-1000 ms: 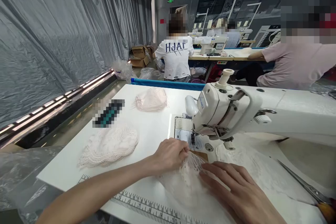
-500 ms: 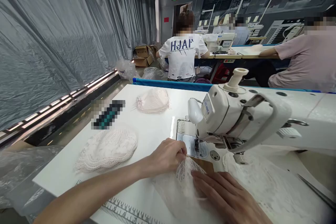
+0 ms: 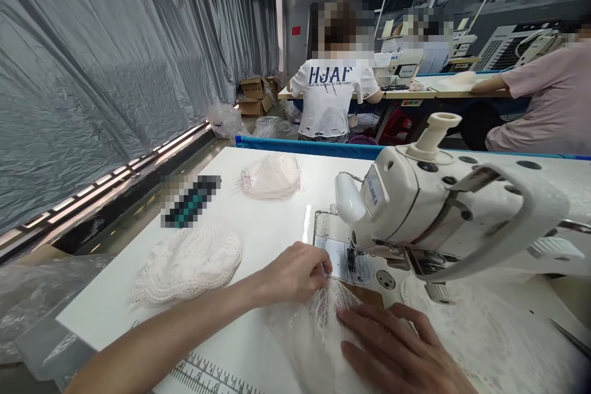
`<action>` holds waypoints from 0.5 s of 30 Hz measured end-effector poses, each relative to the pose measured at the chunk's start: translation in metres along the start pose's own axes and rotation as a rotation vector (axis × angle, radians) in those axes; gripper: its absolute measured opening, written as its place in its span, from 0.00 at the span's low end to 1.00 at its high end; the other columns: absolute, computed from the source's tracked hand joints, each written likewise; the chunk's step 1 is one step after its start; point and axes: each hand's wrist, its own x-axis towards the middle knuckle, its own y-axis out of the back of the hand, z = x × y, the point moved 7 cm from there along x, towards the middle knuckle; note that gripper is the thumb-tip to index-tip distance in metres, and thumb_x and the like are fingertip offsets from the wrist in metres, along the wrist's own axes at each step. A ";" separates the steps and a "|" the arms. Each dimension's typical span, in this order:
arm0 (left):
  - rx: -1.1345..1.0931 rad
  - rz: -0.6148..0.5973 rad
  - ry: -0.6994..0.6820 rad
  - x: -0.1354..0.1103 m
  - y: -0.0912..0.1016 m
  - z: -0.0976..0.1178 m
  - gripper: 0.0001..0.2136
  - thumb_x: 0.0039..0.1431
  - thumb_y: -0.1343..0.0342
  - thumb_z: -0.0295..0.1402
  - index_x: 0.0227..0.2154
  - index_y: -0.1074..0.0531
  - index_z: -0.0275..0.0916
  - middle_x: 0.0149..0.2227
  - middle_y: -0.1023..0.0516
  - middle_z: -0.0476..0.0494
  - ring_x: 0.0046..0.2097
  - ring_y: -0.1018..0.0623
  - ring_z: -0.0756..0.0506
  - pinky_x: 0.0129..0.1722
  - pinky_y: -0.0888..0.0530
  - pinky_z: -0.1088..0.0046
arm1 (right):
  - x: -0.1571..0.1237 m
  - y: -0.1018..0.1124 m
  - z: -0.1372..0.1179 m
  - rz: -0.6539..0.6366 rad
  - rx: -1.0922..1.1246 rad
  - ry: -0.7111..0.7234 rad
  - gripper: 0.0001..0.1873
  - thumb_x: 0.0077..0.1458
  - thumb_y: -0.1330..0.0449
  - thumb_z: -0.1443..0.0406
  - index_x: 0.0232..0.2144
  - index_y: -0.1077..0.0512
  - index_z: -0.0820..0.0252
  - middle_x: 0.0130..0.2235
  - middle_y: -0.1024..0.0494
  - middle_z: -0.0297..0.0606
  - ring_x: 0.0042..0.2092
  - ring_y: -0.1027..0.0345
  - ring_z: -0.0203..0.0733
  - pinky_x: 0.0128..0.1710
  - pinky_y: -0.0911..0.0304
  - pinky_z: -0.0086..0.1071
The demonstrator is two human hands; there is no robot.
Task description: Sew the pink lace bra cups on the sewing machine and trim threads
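A sheer white lace piece [image 3: 318,326] lies at the front of a sewing machine [image 3: 397,197]. My left hand [image 3: 298,271] pinches its upper tip between thumb and fingers, just short of the metal needle plate [image 3: 336,252]. Flat on the lace, with fingers stretched out, rests my right hand [image 3: 397,345]. The presser foot [image 3: 351,260] is a little beyond my left fingertips, apart from the lace. Under the lace and beside my right fingers, a brown patch [image 3: 367,295] shows on the table.
Stacked lace pieces [image 3: 189,265] and a smaller pale pink stack [image 3: 271,176] lie on the left of the white table [image 3: 272,228]. More lace [image 3: 503,326] spreads at right, near scissors-like metal tips [image 3: 570,337]. A printed ruler [image 3: 207,375] marks the front. A person [image 3: 335,92] sits ahead.
The view has shifted slightly, so the machine appears farther right. My right fingers have spread apart a little on the lace. My left hand keeps its pinch in nearly the same place.
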 end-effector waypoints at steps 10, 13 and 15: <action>0.159 0.091 -0.081 0.002 -0.007 -0.003 0.05 0.56 0.48 0.26 0.36 0.30 0.36 0.31 0.27 0.48 0.35 0.28 0.48 0.35 0.32 0.73 | 0.003 -0.001 0.002 -0.046 -0.037 -0.043 0.18 0.61 0.50 0.63 0.51 0.33 0.61 0.53 0.28 0.42 0.48 0.32 0.47 0.44 0.44 0.42; 0.207 0.112 -0.048 0.004 -0.010 -0.003 0.06 0.57 0.46 0.28 0.37 0.30 0.37 0.34 0.26 0.47 0.36 0.27 0.47 0.36 0.31 0.71 | 0.002 0.000 0.003 -0.049 -0.033 -0.046 0.17 0.60 0.49 0.64 0.50 0.32 0.60 0.53 0.28 0.43 0.47 0.32 0.48 0.42 0.44 0.42; 0.236 0.117 -0.020 0.005 -0.011 -0.002 0.06 0.57 0.46 0.30 0.38 0.30 0.37 0.35 0.26 0.47 0.37 0.27 0.46 0.36 0.31 0.71 | 0.002 0.002 0.004 -0.044 -0.028 -0.049 0.16 0.60 0.48 0.64 0.49 0.31 0.60 0.53 0.27 0.45 0.47 0.32 0.48 0.42 0.44 0.42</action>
